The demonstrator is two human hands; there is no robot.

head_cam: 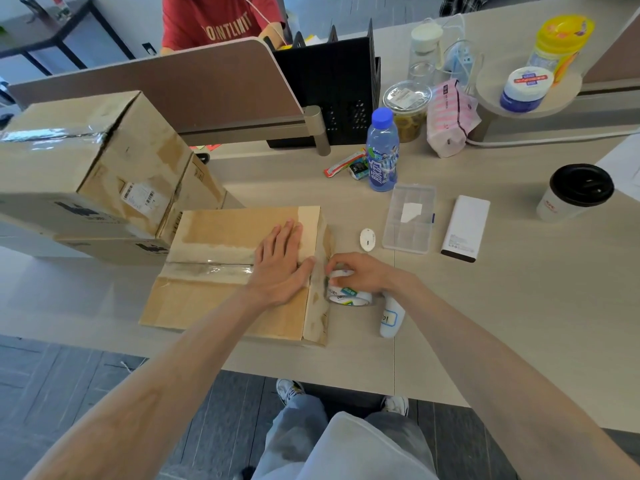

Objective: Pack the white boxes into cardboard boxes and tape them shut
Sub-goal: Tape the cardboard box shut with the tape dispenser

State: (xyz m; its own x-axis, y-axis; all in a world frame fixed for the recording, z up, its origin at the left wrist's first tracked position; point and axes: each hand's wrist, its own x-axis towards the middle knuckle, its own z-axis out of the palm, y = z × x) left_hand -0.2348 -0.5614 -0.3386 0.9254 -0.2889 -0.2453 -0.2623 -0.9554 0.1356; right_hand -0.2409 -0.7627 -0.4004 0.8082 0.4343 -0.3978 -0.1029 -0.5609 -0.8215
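A closed cardboard box (pixel 221 303) lies flat on the desk in front of me, with clear tape along its middle seam. My left hand (pixel 282 261) presses flat on the box top near its right edge, fingers straight. Just beyond that edge, my right hand (pixel 360 273) grips a roll of clear tape (pixel 348 295) held against the box's right side. No white boxes are in view.
Two larger taped cardboard boxes (pixel 86 161) are stacked at the left. A white utility knife (pixel 391 318) lies by the tape. A blue bottle (pixel 382 150), a clear plastic case (pixel 410 218), a white power bank (pixel 465 228) and a coffee cup (pixel 575 192) stand to the right. A person in red sits behind the divider (pixel 173 88).
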